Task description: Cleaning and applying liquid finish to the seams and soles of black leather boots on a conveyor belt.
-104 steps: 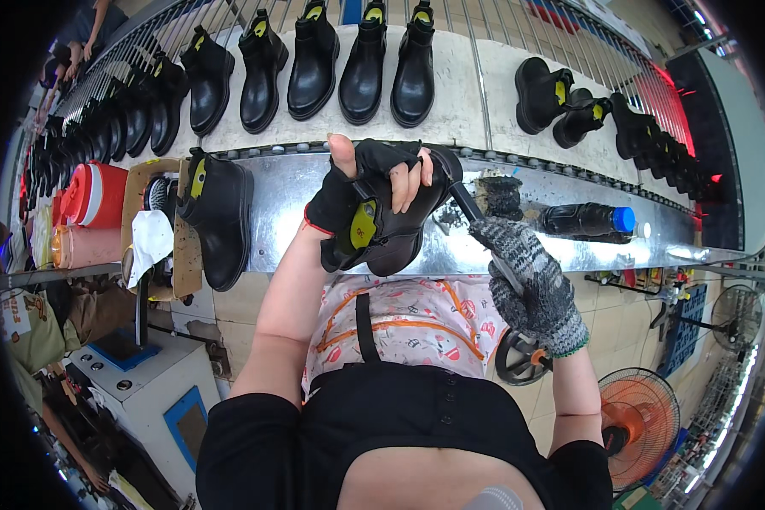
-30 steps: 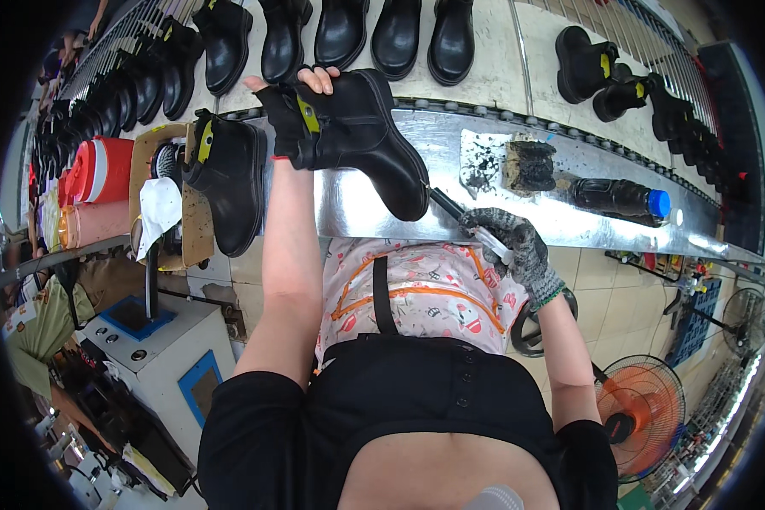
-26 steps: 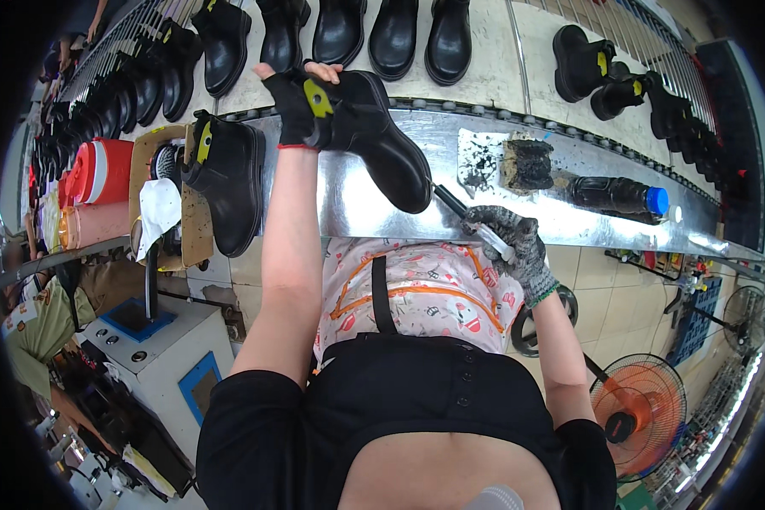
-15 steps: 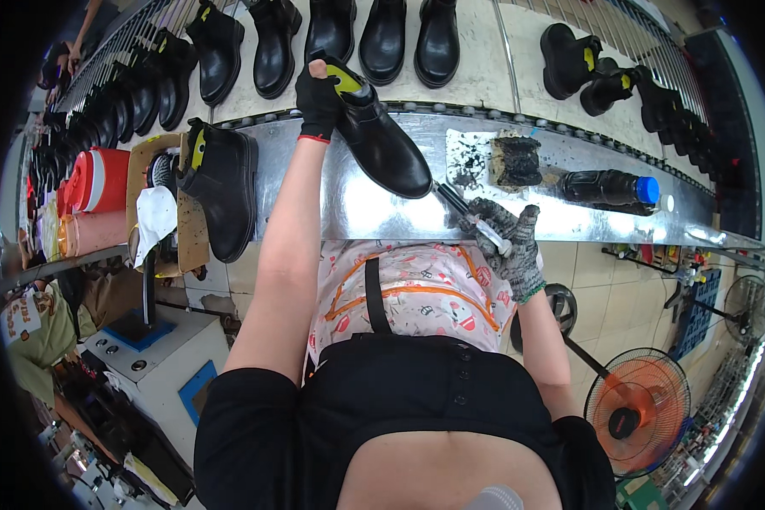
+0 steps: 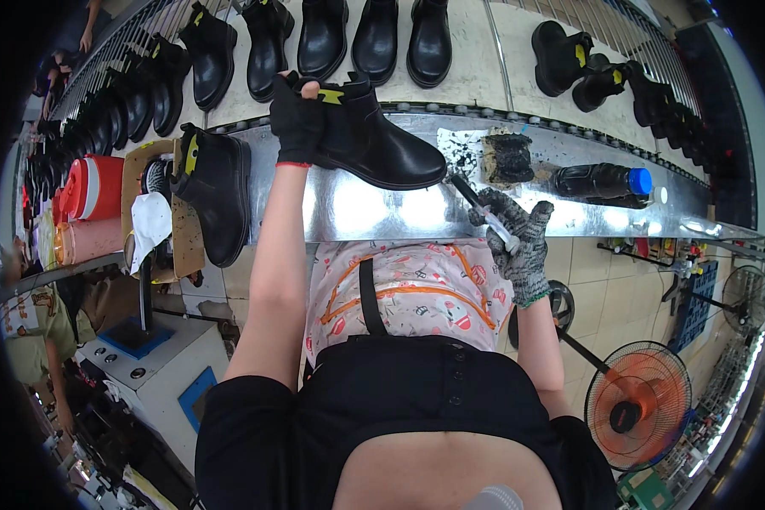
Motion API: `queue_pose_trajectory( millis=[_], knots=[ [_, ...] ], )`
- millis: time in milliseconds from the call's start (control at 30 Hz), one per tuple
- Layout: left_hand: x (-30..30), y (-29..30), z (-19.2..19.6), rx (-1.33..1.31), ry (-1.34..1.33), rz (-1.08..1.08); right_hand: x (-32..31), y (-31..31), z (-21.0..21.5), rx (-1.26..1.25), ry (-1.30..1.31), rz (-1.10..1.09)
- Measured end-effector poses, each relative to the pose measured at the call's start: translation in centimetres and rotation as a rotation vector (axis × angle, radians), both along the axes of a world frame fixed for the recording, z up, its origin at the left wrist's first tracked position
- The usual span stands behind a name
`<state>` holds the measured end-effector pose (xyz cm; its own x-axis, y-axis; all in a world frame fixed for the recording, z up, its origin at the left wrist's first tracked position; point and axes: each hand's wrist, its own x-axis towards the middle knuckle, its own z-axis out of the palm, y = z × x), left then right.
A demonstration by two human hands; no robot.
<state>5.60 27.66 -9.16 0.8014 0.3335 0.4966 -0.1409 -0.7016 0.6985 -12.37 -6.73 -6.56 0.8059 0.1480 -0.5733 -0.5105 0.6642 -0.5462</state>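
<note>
Since 0.5 s ago: black boot [image 5: 374, 140] lowered and turned, now lying toe-right along far edge of metal bench [image 5: 382, 212]. Left hand [image 5: 297, 123], in black glove, grip closed round boot shaft at the yellow pull tab. Right hand [image 5: 518, 242], in grey knit glove, grip closed on a thin brush [image 5: 483, 208], tip just below boot toe. Dirty sponge [image 5: 508, 157] on stained white sheet just right of boot; dark bottle [image 5: 603, 181] with blue cap lying beyond. 1 more black boot [image 5: 215, 191] upright at left. Conveyor [image 5: 476, 51] behind carries a row of black boots. Orange fan [image 5: 637, 404] on floor, lower right.
</note>
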Motion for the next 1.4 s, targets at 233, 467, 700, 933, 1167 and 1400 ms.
queue_pose_trajectory(
  millis=[233,467,700,933,1167,1400],
  knots=[
    [-6.7,-0.7,2.9,-0.052,0.119,-0.039,0.3,0.2,0.3,-0.237,-0.075,0.071],
    [-12.9,-3.0,5.7,-0.015,0.276,-0.095,0.5,1.3,1.3,-0.379,-0.084,0.043],
    [-16.8,-5.1,6.4,-0.332,0.608,-0.334,0.1,0.9,2.8,-0.4,-0.198,0.148],
    [-16.8,-5.4,5.3,-0.73,0.834,-0.447,-1.0,1.3,4.7,-0.712,-0.382,0.414],
    [-17.4,-6.3,4.5,-1.006,0.922,-0.549,-1.8,1.5,7.5,-1.1,-0.61,0.481],
    [-17.2,-7.5,4.7,-1.101,0.863,-0.579,-3.0,0.2,6.5,-1.147,-0.613,0.573]
  ],
)
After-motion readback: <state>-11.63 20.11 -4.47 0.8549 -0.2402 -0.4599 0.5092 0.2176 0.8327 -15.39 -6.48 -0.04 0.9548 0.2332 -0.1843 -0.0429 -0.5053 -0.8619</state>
